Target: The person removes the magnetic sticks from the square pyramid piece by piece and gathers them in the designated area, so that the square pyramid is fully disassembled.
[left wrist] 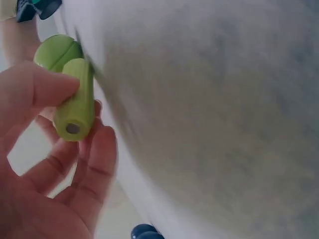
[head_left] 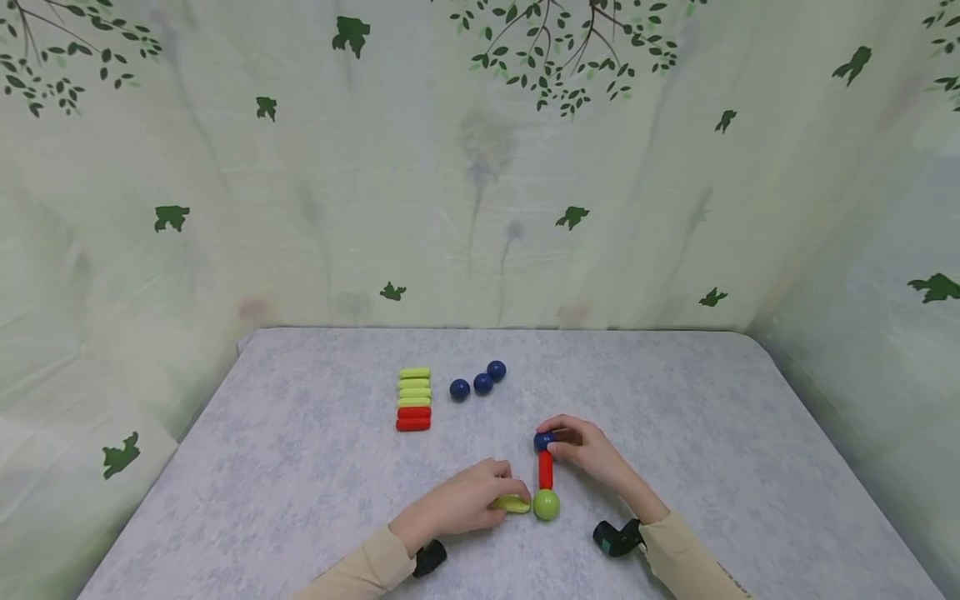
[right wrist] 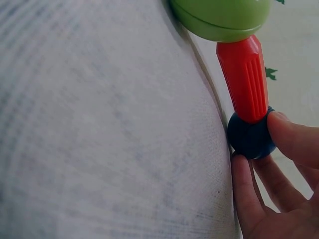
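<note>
My left hand (head_left: 472,498) pinches a yellow-green rod (left wrist: 77,107) between thumb and fingers, a metal disc showing in its near end. The rod's far end lies right by a green ball (head_left: 547,505) on the table. From that ball a red rod (head_left: 545,470) runs away from me to a dark blue ball (right wrist: 251,135), the three lined up end to end. Thumb and fingers of my right hand (head_left: 588,450) grip the blue ball, partly covering it in the head view.
Further back on the grey table (head_left: 300,467) stand three blue balls (head_left: 483,384) in a slanting row. Left of them lies a column of several yellow-green rods (head_left: 415,388) and two red rods (head_left: 414,418). A leaf-patterned curtain (head_left: 420,183) hangs behind the table.
</note>
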Available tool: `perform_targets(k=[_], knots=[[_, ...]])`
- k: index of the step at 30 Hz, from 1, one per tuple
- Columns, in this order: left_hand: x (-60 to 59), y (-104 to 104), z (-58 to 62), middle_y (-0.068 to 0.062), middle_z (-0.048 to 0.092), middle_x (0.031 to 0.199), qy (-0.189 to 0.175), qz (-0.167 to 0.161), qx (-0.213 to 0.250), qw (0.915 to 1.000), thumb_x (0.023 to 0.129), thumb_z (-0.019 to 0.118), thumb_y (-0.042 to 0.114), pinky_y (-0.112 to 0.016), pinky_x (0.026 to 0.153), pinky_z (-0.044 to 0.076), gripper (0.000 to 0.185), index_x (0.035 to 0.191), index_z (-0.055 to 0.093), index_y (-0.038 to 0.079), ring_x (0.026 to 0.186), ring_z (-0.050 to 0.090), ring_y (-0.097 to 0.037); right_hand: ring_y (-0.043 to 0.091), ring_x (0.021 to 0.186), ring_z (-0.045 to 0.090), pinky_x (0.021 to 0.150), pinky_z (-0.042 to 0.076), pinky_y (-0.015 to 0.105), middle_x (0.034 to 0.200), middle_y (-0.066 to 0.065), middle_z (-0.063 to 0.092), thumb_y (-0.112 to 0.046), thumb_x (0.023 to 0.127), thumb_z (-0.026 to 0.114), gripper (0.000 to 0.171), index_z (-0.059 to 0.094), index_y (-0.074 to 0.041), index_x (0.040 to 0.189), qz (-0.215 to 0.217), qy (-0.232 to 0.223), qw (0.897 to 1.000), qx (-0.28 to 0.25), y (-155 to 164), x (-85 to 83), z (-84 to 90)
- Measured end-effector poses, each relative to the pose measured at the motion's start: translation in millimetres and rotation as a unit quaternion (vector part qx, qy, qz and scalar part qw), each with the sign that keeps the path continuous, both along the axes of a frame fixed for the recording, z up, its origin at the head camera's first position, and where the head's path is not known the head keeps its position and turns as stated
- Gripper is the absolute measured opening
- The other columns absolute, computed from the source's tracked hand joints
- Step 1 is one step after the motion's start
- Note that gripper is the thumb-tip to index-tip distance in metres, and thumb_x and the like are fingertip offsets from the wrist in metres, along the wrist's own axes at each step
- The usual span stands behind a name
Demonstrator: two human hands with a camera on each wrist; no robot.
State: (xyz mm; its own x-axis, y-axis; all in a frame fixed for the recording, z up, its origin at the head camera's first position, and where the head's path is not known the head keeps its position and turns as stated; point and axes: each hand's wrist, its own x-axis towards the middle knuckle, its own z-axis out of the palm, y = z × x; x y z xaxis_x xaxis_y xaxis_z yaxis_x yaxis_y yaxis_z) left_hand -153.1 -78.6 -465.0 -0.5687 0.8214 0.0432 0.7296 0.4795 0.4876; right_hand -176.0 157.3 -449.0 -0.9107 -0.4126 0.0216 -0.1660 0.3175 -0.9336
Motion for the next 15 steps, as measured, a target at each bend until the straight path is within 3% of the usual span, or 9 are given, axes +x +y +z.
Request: perform_targets(k=[4, 7, 11, 15], knots=[[-1.0, -8.7, 0.7, 0.013, 0.053, 0.093, -0.032, 0.029, 0.031, 0.9986, 0.087, 0.066, 0.006, -0.016, 0.072, 0.043, 0.030, 0.113, 0.066, 0.022, 0.079, 0.047, -0.002, 0.033, 0.102, 0.056, 0.087, 0.046, 0.037, 0.115, 0.020, 0.059, 0.002, 0.093, 0.056, 0.022, 0.061, 0.004, 0.114, -0.002, -0.003, 1.000, 0.002, -0.7, -1.3, -2.0], [-4.1, -25.3, 1.0, 0.012, 0.058, 0.101, -0.053, 0.080, 0.084, 0.9919, 0.088, 0.066, 0.003, -0.023, 0.080, 0.047, 0.028, 0.111, 0.065, 0.020, 0.090, 0.052, -0.005, 0.034, 0.103, 0.056, 0.088, 0.046, 0.040, 0.116, 0.019, 0.059, 0.002, 0.093, 0.056, 0.022, 0.060, 0.004, 0.115, -0.001, -0.006, 1.000, 0.008, -1.4, -1.6, -2.9], [-11.1, -56.8, 0.6, 0.008, 0.062, 0.099, -0.008, 0.164, 0.124, 0.9785, 0.083, 0.070, -0.001, -0.028, 0.079, 0.049, 0.025, 0.102, 0.065, 0.015, 0.091, 0.055, -0.011, 0.033, 0.104, 0.056, 0.089, 0.046, 0.042, 0.117, 0.019, 0.059, 0.002, 0.093, 0.056, 0.023, 0.060, 0.004, 0.115, -0.001, -0.011, 1.000, 0.013, -1.3, -1.4, -2.9], [-19.6, -86.2, -0.9, 0.004, 0.062, 0.093, 0.035, 0.251, 0.125, 0.9593, 0.078, 0.072, -0.008, -0.030, 0.074, 0.051, 0.026, 0.095, 0.065, 0.011, 0.085, 0.056, -0.014, 0.032, 0.104, 0.056, 0.088, 0.047, 0.041, 0.118, 0.019, 0.059, 0.001, 0.093, 0.056, 0.023, 0.061, 0.004, 0.116, -0.002, -0.011, 1.000, 0.012, -0.3, -1.4, -2.3]])
